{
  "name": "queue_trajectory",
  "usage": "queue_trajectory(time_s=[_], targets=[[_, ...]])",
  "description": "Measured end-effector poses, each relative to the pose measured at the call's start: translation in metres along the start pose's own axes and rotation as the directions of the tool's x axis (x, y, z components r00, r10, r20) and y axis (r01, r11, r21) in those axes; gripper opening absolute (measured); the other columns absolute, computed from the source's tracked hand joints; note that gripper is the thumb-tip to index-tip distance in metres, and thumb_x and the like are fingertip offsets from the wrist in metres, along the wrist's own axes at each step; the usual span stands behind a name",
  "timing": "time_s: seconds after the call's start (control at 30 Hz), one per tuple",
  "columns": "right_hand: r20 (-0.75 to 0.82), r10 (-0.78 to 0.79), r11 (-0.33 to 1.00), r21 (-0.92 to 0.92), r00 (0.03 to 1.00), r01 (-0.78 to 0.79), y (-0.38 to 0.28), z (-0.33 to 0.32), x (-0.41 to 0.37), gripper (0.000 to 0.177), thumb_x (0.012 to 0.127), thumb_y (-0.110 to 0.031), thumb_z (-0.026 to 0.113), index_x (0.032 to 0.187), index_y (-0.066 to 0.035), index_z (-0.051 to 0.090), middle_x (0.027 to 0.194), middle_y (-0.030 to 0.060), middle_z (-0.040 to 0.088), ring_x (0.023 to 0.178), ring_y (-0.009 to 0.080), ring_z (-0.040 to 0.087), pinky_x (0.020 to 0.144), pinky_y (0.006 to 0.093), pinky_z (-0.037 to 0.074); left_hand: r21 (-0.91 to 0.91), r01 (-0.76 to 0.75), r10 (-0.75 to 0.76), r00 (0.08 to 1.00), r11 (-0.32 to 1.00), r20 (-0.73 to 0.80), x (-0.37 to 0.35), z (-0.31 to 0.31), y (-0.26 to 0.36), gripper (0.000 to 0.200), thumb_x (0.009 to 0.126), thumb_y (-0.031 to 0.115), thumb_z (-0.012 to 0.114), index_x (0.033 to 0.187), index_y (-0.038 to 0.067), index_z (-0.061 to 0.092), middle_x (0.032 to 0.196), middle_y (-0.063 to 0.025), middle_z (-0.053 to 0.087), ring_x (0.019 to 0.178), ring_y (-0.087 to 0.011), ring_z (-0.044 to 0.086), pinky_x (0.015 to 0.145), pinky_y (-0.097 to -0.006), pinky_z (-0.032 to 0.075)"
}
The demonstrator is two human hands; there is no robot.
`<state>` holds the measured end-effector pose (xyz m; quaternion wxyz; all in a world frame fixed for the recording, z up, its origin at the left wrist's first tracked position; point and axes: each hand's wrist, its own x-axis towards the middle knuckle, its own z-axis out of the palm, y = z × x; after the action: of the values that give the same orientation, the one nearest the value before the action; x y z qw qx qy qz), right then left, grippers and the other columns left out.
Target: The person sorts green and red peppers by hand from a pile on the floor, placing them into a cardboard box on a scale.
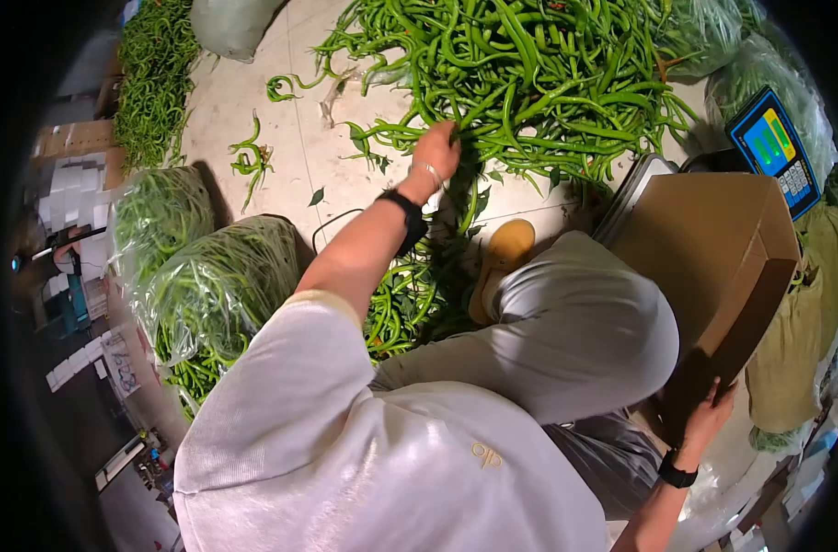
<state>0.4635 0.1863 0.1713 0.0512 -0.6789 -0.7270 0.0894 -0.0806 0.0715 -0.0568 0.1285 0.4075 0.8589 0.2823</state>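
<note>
A large heap of long green chili peppers [529,83] lies on the pale floor. At its near edge my left hand [436,152] is closed, fingers curled in among the peppers; the fingertips and most of what they grip are hidden. To the lower right, my right hand [709,414] grips the lower edge of a tilted cardboard box [704,230]. The box's broad brown side faces up, and I cannot see what is inside. More chili peppers [401,308] with dark leaves lie below my left forearm, beside my bent leg.
Clear plastic bags of peppers [226,285] stand on the left. A digital scale display [773,152] rises behind the box, with olive sacks [787,377] to its right. Loose peppers [251,161] and leaves dot the tiled floor [295,55]. A sandal [509,247] is near the heap.
</note>
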Motion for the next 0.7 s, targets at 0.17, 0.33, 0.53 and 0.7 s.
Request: queue_trajectory(time_s=[0.17, 0.33, 0.53, 0.7], targets=[[-0.041, -0.032, 0.999, 0.011, 0.999, 0.032, 0.005, 0.001, -0.006, 0.047, 0.091, -0.021, 0.047, 0.125, 0.009, 0.036, 0.126, 0.0254, 0.042, 0.118, 0.0339, 0.041, 0.098, 0.0361, 0.032, 0.070, 0.064, -0.064, 0.998, 0.996, 0.007, 0.055, 0.054, -0.010, 0.038, 0.069, 0.008, 0.061, 0.106, 0.005, 0.053, 0.096, -0.0215, 0.058, 0.089, -0.0385, 0.055, 0.079, -0.0426, 0.045], [-0.022, 0.107, 0.994, -0.026, 0.994, -0.107, 0.003, -0.006, -0.007, 0.049, 0.090, -0.022, 0.049, 0.127, 0.008, 0.035, 0.129, 0.0237, 0.040, 0.119, 0.0329, 0.039, 0.101, 0.0358, 0.028, -0.136, 0.062, -0.078, 0.990, 0.989, -0.118, 0.038, 0.021, 0.001, 0.028, 0.074, 0.008, 0.061, 0.102, 0.004, 0.056, 0.093, -0.0157, 0.063, 0.083, -0.0275, 0.061, 0.073, -0.0349, 0.047], [0.053, 0.044, 0.990, -0.135, 0.998, -0.037, 0.021, -0.011, -0.008, 0.042, 0.092, -0.013, 0.044, 0.127, 0.008, 0.035, 0.130, 0.0223, 0.039, 0.116, 0.0306, 0.041, 0.101, 0.0353, 0.028, 0.009, -0.062, 0.062, 0.977, 0.998, -0.202, 0.023, -0.049, 0.007, 0.022, 0.074, 0.008, 0.055, 0.095, 0.006, 0.061, 0.088, -0.0163, 0.062, 0.080, -0.0330, 0.059, 0.070, -0.0386, 0.048], [0.040, 0.028, 0.992, -0.123, 0.999, -0.022, 0.014, -0.012, -0.003, 0.043, 0.092, -0.014, 0.046, 0.127, 0.009, 0.035, 0.129, 0.0224, 0.040, 0.114, 0.0301, 0.043, 0.100, 0.0356, 0.030, 0.498, -0.103, -0.064, 0.950, 0.861, 0.307, 0.029, 0.043, -0.003, 0.025, 0.078, 0.011, 0.047, 0.102, 0.007, 0.055, 0.103, -0.0136, 0.058, 0.096, -0.0293, 0.056, 0.075, -0.0389, 0.048]])
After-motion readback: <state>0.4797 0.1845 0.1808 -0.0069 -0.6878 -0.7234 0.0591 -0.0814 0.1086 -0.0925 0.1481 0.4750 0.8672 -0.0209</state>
